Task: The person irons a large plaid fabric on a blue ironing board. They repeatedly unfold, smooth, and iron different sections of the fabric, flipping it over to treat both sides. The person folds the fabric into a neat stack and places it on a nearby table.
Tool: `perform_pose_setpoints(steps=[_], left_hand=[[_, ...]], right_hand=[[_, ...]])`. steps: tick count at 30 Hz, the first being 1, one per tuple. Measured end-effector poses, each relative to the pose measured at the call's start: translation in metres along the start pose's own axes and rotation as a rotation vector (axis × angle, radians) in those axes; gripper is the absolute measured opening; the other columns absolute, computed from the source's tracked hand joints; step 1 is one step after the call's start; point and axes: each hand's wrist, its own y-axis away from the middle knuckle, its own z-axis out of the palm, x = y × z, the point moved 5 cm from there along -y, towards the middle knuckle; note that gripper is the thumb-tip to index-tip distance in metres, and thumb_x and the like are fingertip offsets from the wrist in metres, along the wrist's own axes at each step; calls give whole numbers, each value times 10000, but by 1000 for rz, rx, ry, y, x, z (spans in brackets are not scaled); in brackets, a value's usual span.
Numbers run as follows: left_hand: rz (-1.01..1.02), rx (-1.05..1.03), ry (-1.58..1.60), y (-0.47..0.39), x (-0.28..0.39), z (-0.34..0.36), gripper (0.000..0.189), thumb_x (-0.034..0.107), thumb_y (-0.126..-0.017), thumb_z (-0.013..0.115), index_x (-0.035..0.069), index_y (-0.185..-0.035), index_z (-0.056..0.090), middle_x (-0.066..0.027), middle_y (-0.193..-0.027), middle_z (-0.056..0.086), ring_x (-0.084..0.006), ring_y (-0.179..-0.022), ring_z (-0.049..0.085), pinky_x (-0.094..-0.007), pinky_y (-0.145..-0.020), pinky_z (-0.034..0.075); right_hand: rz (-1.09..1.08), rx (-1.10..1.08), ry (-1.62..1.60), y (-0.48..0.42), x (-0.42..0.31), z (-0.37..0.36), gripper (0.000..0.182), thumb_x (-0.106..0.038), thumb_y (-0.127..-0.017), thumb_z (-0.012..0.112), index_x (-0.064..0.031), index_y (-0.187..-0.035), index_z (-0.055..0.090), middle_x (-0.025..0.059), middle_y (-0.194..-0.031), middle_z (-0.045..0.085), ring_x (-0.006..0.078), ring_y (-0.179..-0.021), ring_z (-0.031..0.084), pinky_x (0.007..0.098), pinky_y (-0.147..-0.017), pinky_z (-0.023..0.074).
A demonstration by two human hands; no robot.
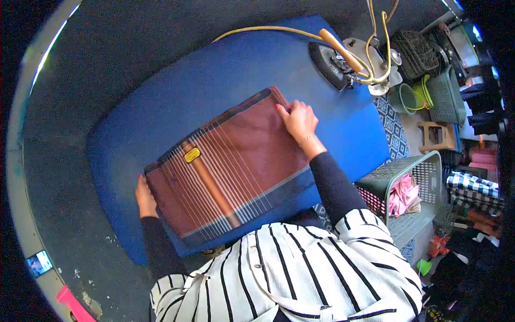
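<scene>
A folded brown cloth with pale stripes, an orange-brown band and dark borders lies across a blue-covered ironing table. It bears a small yellow label with writing on it. My right hand grips the cloth's right edge near the far corner, thumb on top. At the opposite edge, my left hand holds the left side, its fingers partly hidden by the cloth. The cloth's near border reaches the table edge in front of my body.
An iron with a wooden handle rests at the table's far right, with yellowish cords running from it. Right of the table, a tipped plastic basket holds pink cloth. Beyond stand a small stool, a bucket and folded checked fabric.
</scene>
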Motion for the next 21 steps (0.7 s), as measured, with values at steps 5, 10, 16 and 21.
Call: perform_pose_setpoints(steps=[5, 10, 16, 21], left_hand=[[549, 267, -615, -41, -4, -10, 246, 224, -890, 491, -12, -921, 550, -140, -796, 600, -277, -755, 581, -389, -656, 434], [439, 479, -982, -24, 0, 19, 213, 209, -906, 441, 15, -916, 530, -204, -849, 602, -388, -810, 569, -431, -711, 431], [505, 74, -467, -21, 23, 10, 265, 264, -916, 471, 12, -937, 548, -80, -850, 581, -221, -819, 541, -325, -757, 408], [466, -391, -588, -21, 55, 6, 92, 127, -874, 552, 46, -836, 537, 4, -811, 491, -86, -763, 449, -229, -723, 374]], right_hand=[[-69, 152, 38, -15, -11, 18, 308, -378, -869, 503, -72, -846, 530, 121, -813, 617, 304, -780, 605, 445, -664, 475], [-137, 132, 155, -11, -8, 27, 254, -323, -898, 467, -77, -834, 458, 109, -732, 617, 306, -674, 614, 458, -611, 468], [-188, 160, 152, -11, -8, 26, 245, -304, -909, 449, -71, -832, 436, 146, -697, 617, 345, -636, 608, 461, -553, 460], [-177, 223, 124, -7, -7, 25, 239, -320, -919, 441, -93, -844, 447, 147, -648, 596, 341, -597, 595, 459, -511, 441]])
